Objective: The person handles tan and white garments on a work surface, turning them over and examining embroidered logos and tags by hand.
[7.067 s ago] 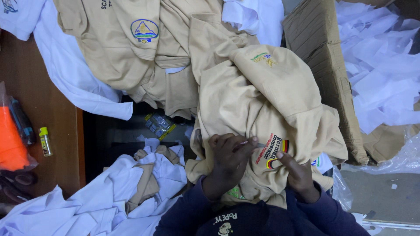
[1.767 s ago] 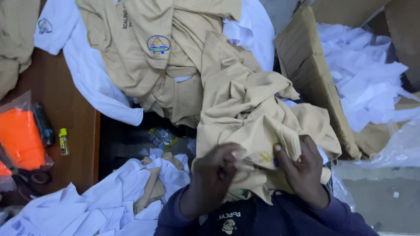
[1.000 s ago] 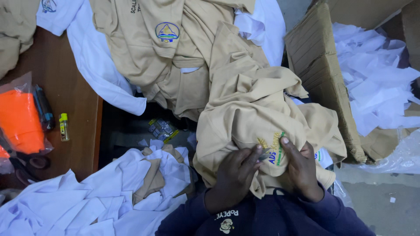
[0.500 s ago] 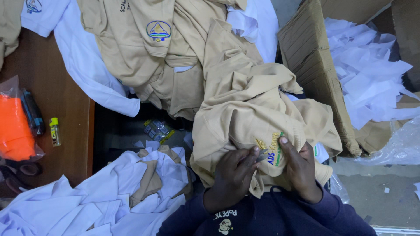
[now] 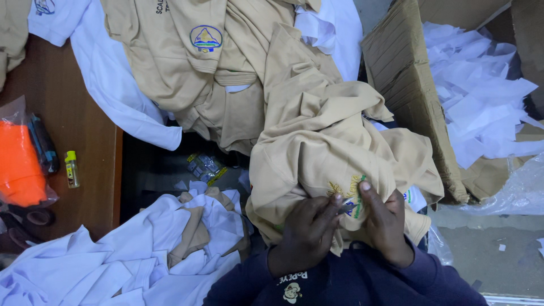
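Over a cluttered wooden table (image 5: 73,113), the tan shirt's embroidered badge (image 5: 347,195) was pinched between left hand (image 5: 306,232) and right hand (image 5: 385,221), fingers clamped on cloth

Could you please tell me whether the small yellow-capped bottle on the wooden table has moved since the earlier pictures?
No. The small yellow-capped bottle remains beside the orange plastic packet near the wooden table edge; only the camera shifted.

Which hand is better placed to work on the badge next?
Probably the left hand: its fingertips pinch something small right at the badge. The right hand grips the tan shirt beside it, thumb pressing the fabric.
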